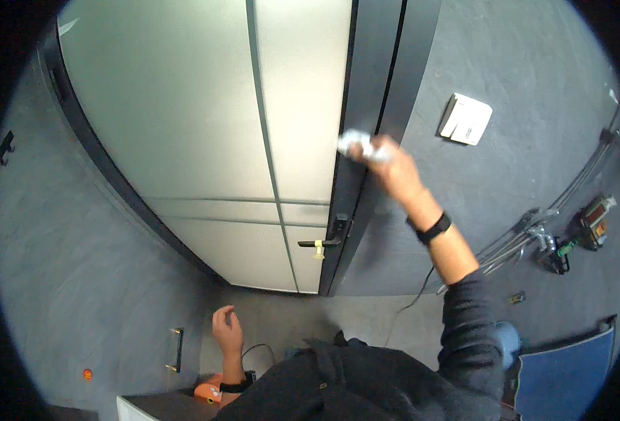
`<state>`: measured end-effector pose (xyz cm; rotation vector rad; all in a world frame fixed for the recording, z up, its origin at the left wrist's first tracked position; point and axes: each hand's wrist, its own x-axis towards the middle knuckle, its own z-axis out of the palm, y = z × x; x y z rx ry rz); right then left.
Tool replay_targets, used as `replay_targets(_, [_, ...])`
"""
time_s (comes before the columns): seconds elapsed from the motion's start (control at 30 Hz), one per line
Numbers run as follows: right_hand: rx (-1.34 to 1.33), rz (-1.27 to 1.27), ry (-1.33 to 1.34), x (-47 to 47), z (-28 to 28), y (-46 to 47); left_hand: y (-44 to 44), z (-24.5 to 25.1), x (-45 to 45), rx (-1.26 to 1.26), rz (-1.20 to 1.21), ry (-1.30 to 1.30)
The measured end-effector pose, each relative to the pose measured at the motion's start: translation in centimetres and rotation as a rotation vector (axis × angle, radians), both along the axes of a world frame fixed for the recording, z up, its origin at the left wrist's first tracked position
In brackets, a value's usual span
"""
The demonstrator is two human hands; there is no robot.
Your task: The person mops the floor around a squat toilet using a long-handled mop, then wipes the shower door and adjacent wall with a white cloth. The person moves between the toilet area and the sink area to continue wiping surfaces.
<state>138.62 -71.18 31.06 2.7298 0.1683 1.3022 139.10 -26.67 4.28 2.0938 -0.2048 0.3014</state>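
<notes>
My right hand [389, 163] is raised at the dark frame of a door, its fingers closed around a crumpled white cloth or tissue [356, 141]. The white thing overlaps the edge between the frosted glass door panel [305, 105] and the dark door frame [365, 94]; whether it touches is unclear. Below it is a black lever handle [318, 243] with a pale yellow piece hanging on it [318, 251]. My left hand [228, 329] hangs low at the left, fingers loosely curled and apart, holding nothing. Both wrists wear black bands.
On the grey wall right of the door is a white box-like wall device [466, 119]. Cables or pipes [531, 231] run along the right. A blue panel [565, 373] stands lower right. An orange object [209, 388] lies by my left wrist, near a black pull handle [178, 350].
</notes>
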Motion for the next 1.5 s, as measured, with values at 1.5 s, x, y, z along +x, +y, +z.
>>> replay_targets(1.5, [0.023, 0.032, -0.448, 1.4, 8.5, -2.4, 1.6, 1.7, 0.6, 0.012, 0.029, -0.047])
